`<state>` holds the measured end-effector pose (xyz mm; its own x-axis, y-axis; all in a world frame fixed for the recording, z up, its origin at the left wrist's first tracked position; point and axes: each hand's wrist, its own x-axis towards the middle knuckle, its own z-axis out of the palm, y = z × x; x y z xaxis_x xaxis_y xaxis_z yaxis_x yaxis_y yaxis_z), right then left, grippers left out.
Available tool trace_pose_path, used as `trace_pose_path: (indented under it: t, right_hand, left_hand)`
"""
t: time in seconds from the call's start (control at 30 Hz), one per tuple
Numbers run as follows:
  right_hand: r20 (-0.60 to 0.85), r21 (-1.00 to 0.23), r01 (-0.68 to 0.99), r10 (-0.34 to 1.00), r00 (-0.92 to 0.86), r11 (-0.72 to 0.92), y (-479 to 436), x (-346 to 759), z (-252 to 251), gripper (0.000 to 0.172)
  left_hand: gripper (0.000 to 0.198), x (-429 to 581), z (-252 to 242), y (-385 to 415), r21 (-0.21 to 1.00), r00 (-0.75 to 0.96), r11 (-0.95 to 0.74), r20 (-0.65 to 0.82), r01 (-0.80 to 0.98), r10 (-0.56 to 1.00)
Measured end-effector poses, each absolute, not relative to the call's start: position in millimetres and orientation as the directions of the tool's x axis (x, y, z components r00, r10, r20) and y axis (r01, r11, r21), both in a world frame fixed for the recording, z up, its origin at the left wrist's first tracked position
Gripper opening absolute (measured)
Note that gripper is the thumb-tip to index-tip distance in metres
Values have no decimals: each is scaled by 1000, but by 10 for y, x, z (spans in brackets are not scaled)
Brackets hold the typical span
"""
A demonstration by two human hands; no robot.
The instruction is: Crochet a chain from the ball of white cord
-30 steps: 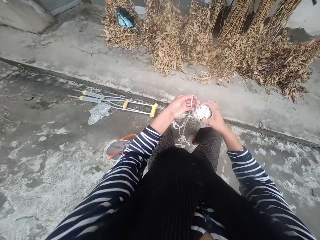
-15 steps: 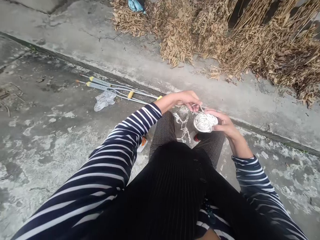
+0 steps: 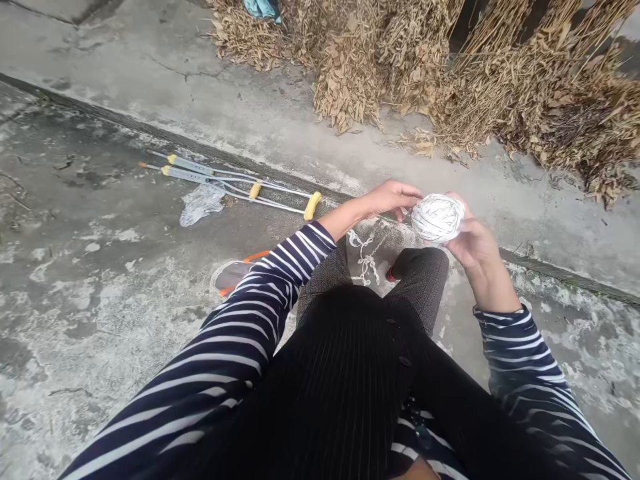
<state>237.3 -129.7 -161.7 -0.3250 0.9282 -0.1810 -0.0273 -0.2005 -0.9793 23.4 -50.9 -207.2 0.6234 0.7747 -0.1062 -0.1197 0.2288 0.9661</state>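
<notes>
A ball of white cord is in my right hand, whose fingers and thumb wrap around its right side. My left hand is at the ball's left edge, fingers bent around the running cord; the strand between them is mostly hidden. Below, a loose tangle of white cord lies on the concrete between my legs.
A pair of crutches lies on the ground to the left, beside a crumpled clear plastic bag. An orange-edged item is partly behind my left sleeve. Dry leafy stalks lie along the raised concrete ledge.
The ball has turned and moved right and slightly up in my right hand. My left hand has shifted right along with it. More of the crutches and orange-edged item now shows.
</notes>
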Motion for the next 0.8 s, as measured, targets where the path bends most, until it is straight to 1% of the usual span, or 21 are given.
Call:
trace_pose_path:
  t: [0.17, 0.33, 0.5, 0.6, 0.67, 0.7, 0.77, 0.8]
  right_hand:
    - [-163, -977, -69, 922, -351, -199, -1347, 2448, -1546, 75]
    - [-171, -972, -101, 929, -329, -214, -1375, 2519, -1542, 87]
    - [-150, -980, -76, 927, -344, -187, -1403, 2563, -1493, 80]
    - [-131, -984, -79, 943, -305, -162, -1427, 2618, -1411, 77]
    - [-91, -980, -150, 969, -231, -128, -1430, 2695, -1329, 76]
    - [-62, -972, -210, 980, -188, -102, -1428, 2745, -1274, 76]
    - [24, -925, -379, 993, -119, -23, -1423, 2854, -1128, 78]
    - [69, -882, -472, 994, -86, 20, -1427, 2906, -1033, 79]
  left_hand:
    - [21, 287, -1880, -442, 986, 684, 138, -39, -90, 728]
    - [19, 302, -1833, -401, 998, 710, 53, -6, -44, 704]
    - [18, 291, -1789, -389, 999, 774, 48, -14, -21, 633]
    - [17, 259, -1807, -396, 997, 801, 80, -43, -6, 598]
    - [15, 215, -1870, -409, 993, 799, 116, -78, 10, 596]
    - [15, 187, -1917, -417, 991, 793, 132, -93, 17, 602]
    - [16, 128, -2030, -428, 987, 778, 155, -121, 31, 616]
    - [16, 102, -2090, -426, 986, 767, 162, -134, 40, 628]
